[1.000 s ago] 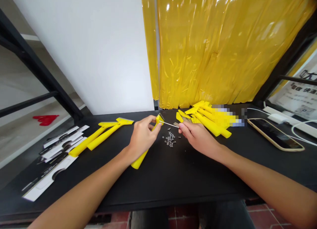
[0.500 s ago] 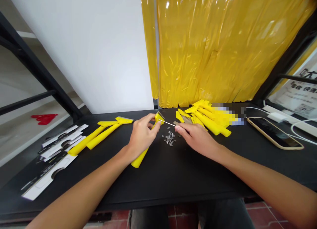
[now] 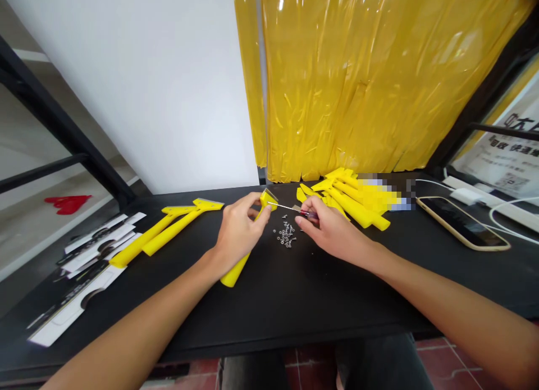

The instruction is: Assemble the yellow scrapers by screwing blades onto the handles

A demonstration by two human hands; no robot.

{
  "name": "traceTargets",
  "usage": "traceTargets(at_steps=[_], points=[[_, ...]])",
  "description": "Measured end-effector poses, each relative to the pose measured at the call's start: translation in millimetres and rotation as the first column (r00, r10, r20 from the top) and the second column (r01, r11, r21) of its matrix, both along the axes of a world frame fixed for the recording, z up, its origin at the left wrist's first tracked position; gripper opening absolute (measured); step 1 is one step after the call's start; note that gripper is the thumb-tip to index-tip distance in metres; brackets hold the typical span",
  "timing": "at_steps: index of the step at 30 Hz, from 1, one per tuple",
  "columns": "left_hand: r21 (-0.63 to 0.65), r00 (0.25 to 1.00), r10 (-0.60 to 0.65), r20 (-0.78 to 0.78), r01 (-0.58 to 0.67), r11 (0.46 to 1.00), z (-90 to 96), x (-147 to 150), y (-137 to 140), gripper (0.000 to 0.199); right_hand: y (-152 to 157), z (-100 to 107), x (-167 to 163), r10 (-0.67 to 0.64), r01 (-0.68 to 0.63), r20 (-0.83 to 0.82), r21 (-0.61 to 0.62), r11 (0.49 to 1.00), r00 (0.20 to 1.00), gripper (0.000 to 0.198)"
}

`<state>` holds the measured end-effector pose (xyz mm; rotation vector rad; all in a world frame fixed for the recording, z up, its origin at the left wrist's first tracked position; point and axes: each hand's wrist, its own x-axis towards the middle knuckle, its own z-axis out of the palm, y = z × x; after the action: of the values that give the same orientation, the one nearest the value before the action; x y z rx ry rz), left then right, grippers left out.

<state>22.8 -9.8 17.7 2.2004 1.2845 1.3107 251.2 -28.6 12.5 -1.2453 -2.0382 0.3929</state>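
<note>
My left hand (image 3: 241, 224) is closed around a yellow scraper (image 3: 234, 272), its head angled up and to the right past my fingers and its handle end pointing toward me. A screwdriver (image 3: 310, 214) with a dark red handle is in my right hand (image 3: 332, 227), fingers closed on the handle. Its thin metal shaft reaches left to the scraper's head; whether the tip sits in a screw is too small to tell. Just below, between my hands, lies a loose pile of small screws and nuts (image 3: 287, 234) on the black table (image 3: 269, 300).
Two yellow scrapers (image 3: 168, 232) lie at the left, near white-and-black cardboard sleeves (image 3: 80, 305). Several yellow scraper parts (image 3: 353, 196) are heaped behind my right hand. A phone (image 3: 463, 221) and white cables (image 3: 501, 213) lie at the right. A yellow plastic curtain (image 3: 345, 86) hangs behind.
My right hand's fingers have opened slightly and shifted on the screwdriver, so its dark red handle now shows. My left hand keeps its hold on the scraper. The whole view has shifted slightly.
</note>
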Motion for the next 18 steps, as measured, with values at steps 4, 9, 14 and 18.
traceTargets(at_steps=[4, 9, 14, 18], points=[[-0.004, 1.0, -0.01, 0.025, 0.01, 1.0, 1.6, -0.7, 0.3, 0.023, -0.3, -2.2, 0.0, 0.045, -0.048, 0.086, 0.033, 0.998, 0.995, 0.02], [0.027, 1.0, -0.008, 0.02, 0.008, 1.0, 0.8, -0.1, -0.2, 0.022, -2.9, 1.0, -0.3, 0.016, -0.02, 0.165, 0.025, 0.999, 0.986, 0.034], [0.013, 1.0, -0.011, 0.008, 0.011, 1.0, -1.3, 0.3, -0.7, 0.02, -3.3, 1.6, -0.9, -0.037, 0.036, 0.01, 0.029, 0.999, 0.999, 0.016], [0.007, 1.0, -0.01, 0.01, 0.01, 1.0, -0.5, 0.6, -1.5, 0.021, -1.5, 2.4, 0.7, 0.015, -0.02, 0.072, 0.076, 0.997, 0.997, 0.023]])
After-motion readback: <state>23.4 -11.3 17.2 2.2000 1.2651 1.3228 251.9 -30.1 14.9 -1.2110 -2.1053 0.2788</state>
